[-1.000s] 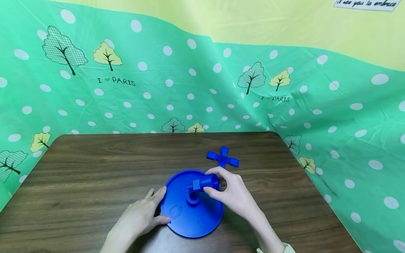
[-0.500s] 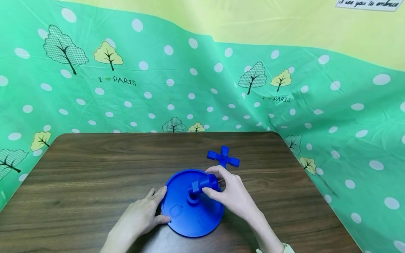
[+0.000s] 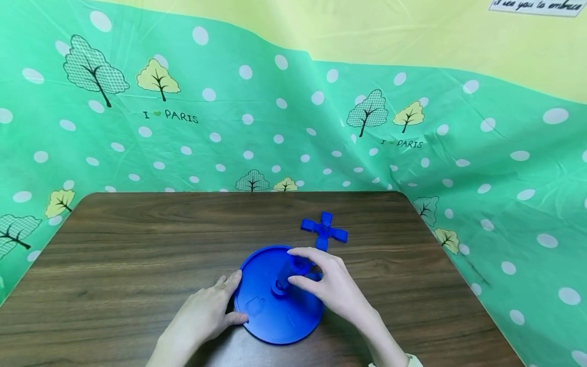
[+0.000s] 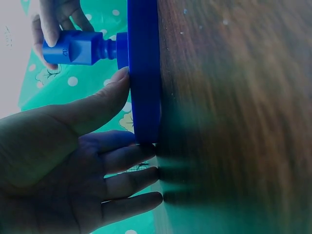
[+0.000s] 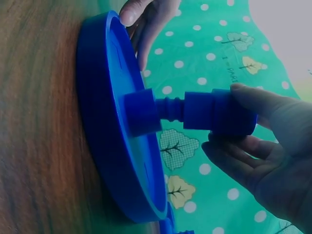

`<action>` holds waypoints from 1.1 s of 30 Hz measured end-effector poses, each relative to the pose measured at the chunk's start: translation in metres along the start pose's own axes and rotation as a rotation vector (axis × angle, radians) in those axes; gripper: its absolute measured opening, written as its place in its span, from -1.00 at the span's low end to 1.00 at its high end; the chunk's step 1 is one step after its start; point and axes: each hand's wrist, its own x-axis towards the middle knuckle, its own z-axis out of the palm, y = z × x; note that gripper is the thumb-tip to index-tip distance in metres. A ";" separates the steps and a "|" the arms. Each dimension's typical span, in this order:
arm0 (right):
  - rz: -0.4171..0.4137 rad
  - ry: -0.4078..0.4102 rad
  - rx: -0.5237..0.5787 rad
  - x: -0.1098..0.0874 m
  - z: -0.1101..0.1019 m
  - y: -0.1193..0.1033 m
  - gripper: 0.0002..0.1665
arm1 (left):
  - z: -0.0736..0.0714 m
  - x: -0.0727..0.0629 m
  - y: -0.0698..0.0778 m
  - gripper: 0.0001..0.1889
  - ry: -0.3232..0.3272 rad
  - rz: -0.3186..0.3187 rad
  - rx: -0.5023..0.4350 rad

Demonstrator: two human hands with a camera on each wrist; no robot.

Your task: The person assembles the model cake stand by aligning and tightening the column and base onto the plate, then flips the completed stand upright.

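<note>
A blue round base [image 3: 295,323] with a raised rim lies on the table, a short socket [image 5: 141,112] at its centre. My left hand [image 3: 202,312] rests against the base's left edge, thumb at the rim and fingers stretched along the side onto the tabletop. Between thumb and fingertips, my right hand [image 3: 338,288] pinches the wide end of a blue stepped cylindrical post [image 5: 197,110]. That post stands nearly upright over the base, its narrow grooved end at the socket's mouth in both wrist views. How deep it sits inside is hidden.
A blue cross-shaped piece [image 3: 324,229] with flat arms lies on the wooden table [image 3: 151,239] just behind the base. Green and yellow dotted cloth [image 3: 284,127] hangs behind the table and along its right side.
The post has swung from leaning far right to nearly upright, its narrow end lowered to the socket. My right hand shifted slightly left with it. The left hand stayed put.
</note>
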 end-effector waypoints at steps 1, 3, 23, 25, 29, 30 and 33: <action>-0.013 -0.005 -0.006 0.000 0.001 0.000 -0.46 | 0.000 0.000 0.000 -0.05 -0.006 -0.003 -0.001; -0.036 -0.019 -0.017 -0.001 0.003 0.001 -0.44 | 0.000 0.001 0.001 -0.04 -0.027 -0.013 -0.005; 0.000 -0.236 0.003 -0.002 0.006 0.000 -0.44 | 0.001 0.000 0.002 -0.05 -0.006 0.009 -0.036; 0.008 -0.244 0.005 -0.002 0.006 0.000 -0.46 | 0.001 0.000 0.002 -0.05 -0.015 0.003 -0.041; 0.042 -0.231 0.015 -0.002 0.007 -0.001 -0.49 | 0.000 0.001 0.002 -0.05 -0.031 -0.005 -0.045; 0.052 -0.222 0.016 -0.002 0.007 -0.001 -0.50 | 0.000 0.001 0.002 -0.05 -0.033 -0.005 -0.046; 0.075 -0.193 0.028 -0.002 0.009 -0.002 -0.51 | 0.000 0.001 0.002 -0.05 -0.033 -0.003 -0.047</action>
